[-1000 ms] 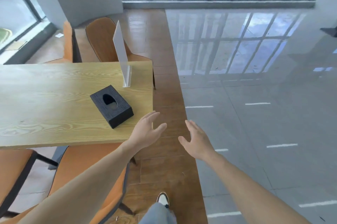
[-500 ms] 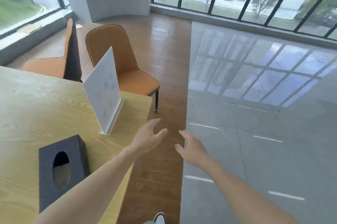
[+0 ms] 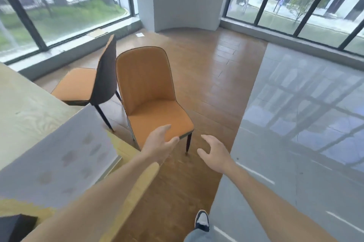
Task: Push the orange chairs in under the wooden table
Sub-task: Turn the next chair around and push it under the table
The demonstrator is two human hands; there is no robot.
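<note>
Nearest the camera, both hands were empty and spread: left hand hovered in front of the near orange chair at its seat edge, contact unclear; right hand was free over the floor, just right of the chair's front leg. At left, the wooden bench carried a white sign stand and a black tissue box. Near chair stood off the bench corner, turned with its seat facing the camera, not tucked in. Second orange chair was behind it, beside the bench's far side, seat facing left, also out. Handling guess: rigid shell, thin metal legs, probably light; smooth floor, so should slide easily. Upholstery is slick, so grip the backrest top rim or sides, rotate it first, then push low to avoid tipping.
</note>
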